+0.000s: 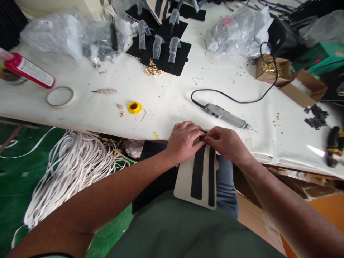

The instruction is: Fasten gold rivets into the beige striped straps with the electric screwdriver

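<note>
A beige flat panel with black straps lies across my lap, its far end at the table's edge. My left hand is closed over that far end, thumb and fingers gripping near the top of the wider black strap. Close against it, my right hand pinches at the same end with thumb and forefinger. Whatever small piece sits between those fingertips is hidden. Just beyond my right hand, a grey electric screwdriver rests on the table.
Black panels with wrapped straps and gold clasps lie at the back. A yellow tape roll, a masking tape ring and a red bottle are leftward. Rightward are small cardboard boxes and pliers.
</note>
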Available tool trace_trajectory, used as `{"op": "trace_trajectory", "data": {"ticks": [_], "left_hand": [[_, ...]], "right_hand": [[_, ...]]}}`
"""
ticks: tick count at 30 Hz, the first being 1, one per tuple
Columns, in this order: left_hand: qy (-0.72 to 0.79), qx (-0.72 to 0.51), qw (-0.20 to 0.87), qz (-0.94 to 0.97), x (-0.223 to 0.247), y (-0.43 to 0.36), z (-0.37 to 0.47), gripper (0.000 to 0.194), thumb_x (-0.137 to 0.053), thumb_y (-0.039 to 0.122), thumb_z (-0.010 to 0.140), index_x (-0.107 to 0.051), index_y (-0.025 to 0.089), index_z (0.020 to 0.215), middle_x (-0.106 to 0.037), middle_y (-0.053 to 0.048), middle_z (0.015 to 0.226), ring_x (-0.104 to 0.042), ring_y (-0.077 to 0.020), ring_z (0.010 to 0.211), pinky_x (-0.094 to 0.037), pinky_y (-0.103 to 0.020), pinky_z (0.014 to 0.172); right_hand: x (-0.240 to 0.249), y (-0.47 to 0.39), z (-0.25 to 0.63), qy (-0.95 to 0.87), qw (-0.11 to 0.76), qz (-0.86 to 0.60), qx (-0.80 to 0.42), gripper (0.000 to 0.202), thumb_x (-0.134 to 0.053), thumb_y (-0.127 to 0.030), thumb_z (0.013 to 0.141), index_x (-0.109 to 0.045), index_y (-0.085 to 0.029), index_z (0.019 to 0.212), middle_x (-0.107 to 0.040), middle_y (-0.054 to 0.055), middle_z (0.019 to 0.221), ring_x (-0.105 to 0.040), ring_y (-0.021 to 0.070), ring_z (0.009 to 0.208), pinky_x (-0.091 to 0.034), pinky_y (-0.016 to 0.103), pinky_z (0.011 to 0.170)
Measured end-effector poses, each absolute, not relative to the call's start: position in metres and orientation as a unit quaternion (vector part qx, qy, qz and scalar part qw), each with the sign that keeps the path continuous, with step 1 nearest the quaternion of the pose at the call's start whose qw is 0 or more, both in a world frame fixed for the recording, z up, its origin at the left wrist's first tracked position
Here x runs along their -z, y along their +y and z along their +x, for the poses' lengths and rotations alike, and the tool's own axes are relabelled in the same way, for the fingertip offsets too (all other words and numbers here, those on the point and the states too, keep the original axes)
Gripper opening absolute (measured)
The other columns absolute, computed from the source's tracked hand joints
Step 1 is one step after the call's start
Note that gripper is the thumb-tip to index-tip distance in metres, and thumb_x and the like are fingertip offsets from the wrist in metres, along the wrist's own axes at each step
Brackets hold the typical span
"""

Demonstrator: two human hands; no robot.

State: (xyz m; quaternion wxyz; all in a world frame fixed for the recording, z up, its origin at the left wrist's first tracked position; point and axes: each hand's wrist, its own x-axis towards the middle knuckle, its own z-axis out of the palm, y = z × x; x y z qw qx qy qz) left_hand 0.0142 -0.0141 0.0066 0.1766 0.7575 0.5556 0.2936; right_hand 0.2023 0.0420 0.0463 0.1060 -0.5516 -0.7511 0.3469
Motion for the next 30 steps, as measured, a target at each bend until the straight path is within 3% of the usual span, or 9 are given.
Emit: {"op": "trace_trajectory", "data": {"ticks": [6, 15, 18, 21, 23, 27, 30], "left_hand": [[0.561, -0.288, 0.171, 0.757, -0.008, -0.014, 0.014, 0.023, -0.071, 0.038, 0.094, -0.074, 0.026, 0.112, -0.074, -0.004, 0.128, -0.054, -0.0286, 0.13, -0.04, -0.049, 0.106], [0.558, -0.287, 0.161, 0.762, -0.009, -0.014, 0.014, 0.023, -0.074, 0.035, 0.092, -0.074, 0.026, 0.112, -0.075, -0.003, 0.126, -0.056, -0.0275, 0.127, -0.041, -0.047, 0.104], [0.557, -0.295, 0.157, 0.76, -0.009, -0.014, 0.014, 0.022, -0.076, 0.033, 0.09, -0.074, 0.026, 0.11, -0.075, -0.001, 0.124, -0.057, -0.0268, 0.125, -0.042, -0.046, 0.103], [0.556, -0.302, 0.155, 0.759, -0.009, -0.014, 0.014, 0.019, -0.077, 0.031, 0.089, -0.074, 0.027, 0.108, -0.076, 0.0, 0.123, -0.058, -0.0264, 0.124, -0.042, -0.045, 0.102], [0.557, -0.305, 0.154, 0.757, -0.008, -0.014, 0.014, 0.019, -0.077, 0.031, 0.089, -0.075, 0.027, 0.107, -0.076, 0.001, 0.122, -0.058, -0.026, 0.124, -0.042, -0.045, 0.102], [0.56, -0.309, 0.154, 0.753, -0.009, -0.014, 0.014, 0.018, -0.078, 0.03, 0.088, -0.074, 0.027, 0.106, -0.076, 0.002, 0.123, -0.058, -0.0247, 0.123, -0.043, -0.045, 0.102], [0.558, -0.312, 0.158, 0.752, -0.009, -0.014, 0.015, 0.018, -0.079, 0.031, 0.087, -0.075, 0.027, 0.104, -0.077, 0.003, 0.123, -0.059, -0.0244, 0.123, -0.043, -0.044, 0.101]], "right_hand": [[-0.045, 0.046, 0.207, -0.723, 0.092, -0.548, -0.411, 0.02, -0.069, -0.04, 0.082, -0.072, -0.021, 0.075, -0.066, -0.001, 0.063, -0.055, 0.0155, 0.058, -0.04, 0.026, 0.052], [-0.047, 0.043, 0.214, -0.711, 0.106, -0.511, -0.471, 0.031, -0.062, -0.048, 0.091, -0.073, -0.02, 0.081, -0.067, 0.0, 0.066, -0.059, 0.0155, 0.06, -0.042, 0.026, 0.054], [-0.054, 0.048, 0.223, -0.755, 0.146, -0.512, -0.383, 0.028, -0.06, -0.045, 0.094, -0.077, -0.022, 0.092, -0.074, 0.003, 0.08, -0.068, 0.0201, 0.073, -0.05, 0.03, 0.065], [-0.057, 0.067, 0.236, -0.809, 0.202, -0.534, -0.143, 0.03, -0.065, -0.042, 0.092, -0.076, -0.022, 0.112, -0.075, 0.011, 0.111, -0.068, 0.0297, 0.101, -0.052, 0.04, 0.083], [-0.054, 0.085, 0.243, -0.825, 0.159, -0.542, -0.032, 0.04, -0.068, -0.045, 0.09, -0.072, -0.021, 0.122, -0.071, 0.015, 0.123, -0.064, 0.0351, 0.111, -0.05, 0.045, 0.088], [-0.045, 0.114, 0.253, -0.845, 0.049, -0.531, -0.029, 0.039, -0.065, -0.047, 0.091, -0.071, -0.022, 0.12, -0.073, 0.013, 0.112, -0.065, 0.0323, 0.102, -0.049, 0.04, 0.077], [-0.048, 0.116, 0.257, -0.819, 0.118, -0.543, -0.139, 0.033, -0.062, -0.049, 0.093, -0.073, -0.021, 0.108, -0.072, 0.01, 0.097, -0.066, 0.0274, 0.088, -0.048, 0.036, 0.069]]}}
